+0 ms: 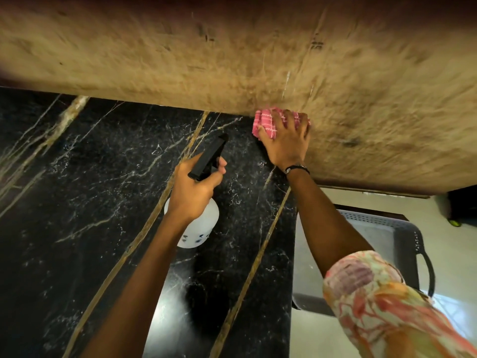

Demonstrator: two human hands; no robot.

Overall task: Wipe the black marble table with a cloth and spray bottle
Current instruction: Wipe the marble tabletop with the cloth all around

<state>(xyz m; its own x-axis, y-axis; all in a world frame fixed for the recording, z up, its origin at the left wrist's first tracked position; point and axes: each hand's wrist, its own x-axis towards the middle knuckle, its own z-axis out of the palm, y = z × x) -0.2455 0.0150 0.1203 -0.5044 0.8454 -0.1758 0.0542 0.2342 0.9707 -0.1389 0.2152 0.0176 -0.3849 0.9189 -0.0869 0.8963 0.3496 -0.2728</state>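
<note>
The black marble table [85, 192] with gold and white veins fills the lower left. My right hand [286, 143] presses a pink checked cloth [265, 120] flat at the table's far right corner, where it meets the tan wall. My left hand [196, 188] holds a white spray bottle [198, 226] by its black trigger head, above the middle of the table, with the nozzle pointing toward the cloth. Part of the cloth is hidden under my fingers.
A rough tan wall [232, 52] rises along the table's far edge. To the right of the table, lower down, stands a grey plastic basket [387, 233] with a black handle on a pale floor [451, 244].
</note>
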